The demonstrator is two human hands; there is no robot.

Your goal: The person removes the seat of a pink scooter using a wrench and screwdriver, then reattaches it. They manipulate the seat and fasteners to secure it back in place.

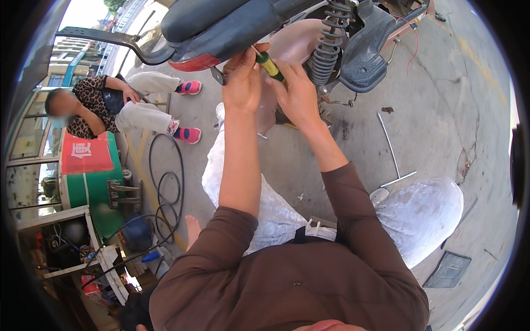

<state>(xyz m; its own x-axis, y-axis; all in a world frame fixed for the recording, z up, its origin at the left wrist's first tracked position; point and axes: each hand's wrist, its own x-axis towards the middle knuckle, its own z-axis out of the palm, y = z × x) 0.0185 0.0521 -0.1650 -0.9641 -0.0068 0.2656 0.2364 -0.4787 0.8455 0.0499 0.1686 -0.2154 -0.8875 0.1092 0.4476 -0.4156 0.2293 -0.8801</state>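
My right hand (298,94) is closed round the green and yellow handle of a screwdriver (269,67), which points up and to the left at the underside of a scooter's dark tail (221,41). Close by on the left, my left hand (243,83) has its fingers bent at the screwdriver's front end, against the tail's lower edge. What those fingers grip is hidden. A red tail light (194,63) and a small dark bracket (218,75) sit just left of that hand. Beneath the tail, a pinkish rear fender (295,41) stands beside a coil spring shock absorber (331,44).
A T-shaped metal wrench (391,146) lies on the concrete at right, with a dark floor grate (447,269) nearer me. A seated person (105,105) is at left. Below them, a black hose (181,182) loops over the ground beside an open cabinet (66,243).
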